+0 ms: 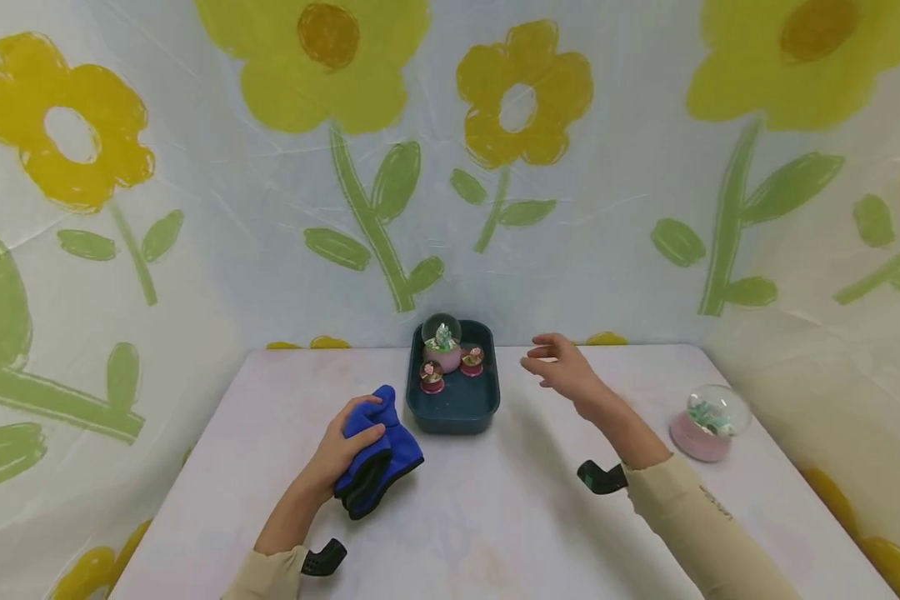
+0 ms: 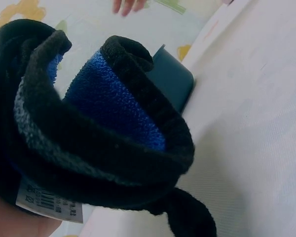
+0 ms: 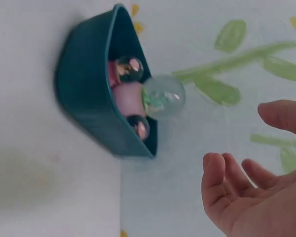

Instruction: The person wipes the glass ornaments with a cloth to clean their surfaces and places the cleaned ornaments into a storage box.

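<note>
My left hand (image 1: pixel 347 440) grips a folded blue fleece cloth (image 1: pixel 397 450) with black edging, thumb across its top, just left of and nearer than a dark teal tray (image 1: pixel 453 414). In the left wrist view, the black-edged layers of the blue cloth (image 2: pixel 113 106) gape apart, and a white printed label (image 2: pixel 49 201) hangs from them. Raised to the right of the tray, my right hand (image 1: pixel 566 367) holds nothing, its fingers loosely bent. Inside the tray stand a large snow globe (image 1: pixel 442 357) on a pink base and two small snow globes, one left (image 1: pixel 432 379) and one right (image 1: pixel 472 362).
Another large snow globe (image 1: pixel 705 423) with a pink base stands at the right side of the pale table (image 1: pixel 495 517). A flower-printed sheet (image 1: pixel 615 250) rises behind the table and along both sides. The tray lies near the table's back edge.
</note>
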Available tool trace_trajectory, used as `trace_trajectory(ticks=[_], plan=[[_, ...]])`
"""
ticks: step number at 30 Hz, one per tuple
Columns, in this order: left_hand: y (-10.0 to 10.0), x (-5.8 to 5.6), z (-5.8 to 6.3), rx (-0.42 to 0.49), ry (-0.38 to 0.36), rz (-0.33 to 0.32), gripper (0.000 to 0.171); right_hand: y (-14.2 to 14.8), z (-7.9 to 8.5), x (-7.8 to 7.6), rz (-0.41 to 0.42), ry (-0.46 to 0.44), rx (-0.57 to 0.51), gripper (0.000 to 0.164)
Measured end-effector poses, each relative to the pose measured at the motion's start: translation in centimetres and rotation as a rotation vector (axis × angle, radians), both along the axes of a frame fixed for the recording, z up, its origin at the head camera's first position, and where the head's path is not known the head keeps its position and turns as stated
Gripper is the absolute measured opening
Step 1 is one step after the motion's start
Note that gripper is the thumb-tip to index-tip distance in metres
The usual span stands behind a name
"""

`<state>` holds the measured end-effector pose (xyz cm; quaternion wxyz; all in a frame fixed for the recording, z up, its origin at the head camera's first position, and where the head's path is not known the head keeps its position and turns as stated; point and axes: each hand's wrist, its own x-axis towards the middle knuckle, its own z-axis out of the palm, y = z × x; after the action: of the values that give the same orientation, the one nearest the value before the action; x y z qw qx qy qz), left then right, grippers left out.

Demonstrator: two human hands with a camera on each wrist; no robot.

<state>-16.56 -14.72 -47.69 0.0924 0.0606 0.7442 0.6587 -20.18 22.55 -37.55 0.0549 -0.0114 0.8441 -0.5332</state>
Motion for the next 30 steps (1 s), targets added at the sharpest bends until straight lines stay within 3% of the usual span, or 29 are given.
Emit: trace_trajectory(ticks=[3, 7, 10, 12, 16, 20, 26, 30], plan=[[0.1, -0.2, 0.4, -0.003, 0.014, 0.0, 0.045, 2.7, 0.7, 1.1, 0.035, 0.084, 0.06, 0.06], [0.3, -0.2, 0.5, -0.005, 0.014, -0.001, 0.045, 6.4, 2.1, 2.7, 0.051, 0.293, 0.211, 0.051], [0.4, -0.4, 0.4, 0.0, 0.016, -0.004, 0.045, 9.3, 3.5, 4.2, 0.007, 0.453, 0.328, 0.045], [0.5, -0.7, 0.3, 0.007, 0.023, -0.007, 0.045, 11.4, 4.2, 5.2, -0.058, 0.506, 0.377, 0.042], [0.6, -0.6, 0.2, 0.004, 0.02, 0.0, 0.045, 16.0, 4.5, 7.3, -0.225, 0.455, 0.405, 0.048], [0.6, -0.3, 0.1, 0.003, 0.012, 0.001, 0.046, 19.2, 3.4, 8.9, -0.423, 0.36, 0.383, 0.059], [0.4, 0.4, -0.4, 0.009, 0.005, 0.004, 0.044, 21.1, 0.6, 10.2, -0.73, 0.3, 0.245, 0.063], [0.5, 0.4, -0.6, 0.009, 0.012, -0.008, 0.044, 22.6, -2.1, 10.5, -0.801, 0.312, 0.117, 0.07]])
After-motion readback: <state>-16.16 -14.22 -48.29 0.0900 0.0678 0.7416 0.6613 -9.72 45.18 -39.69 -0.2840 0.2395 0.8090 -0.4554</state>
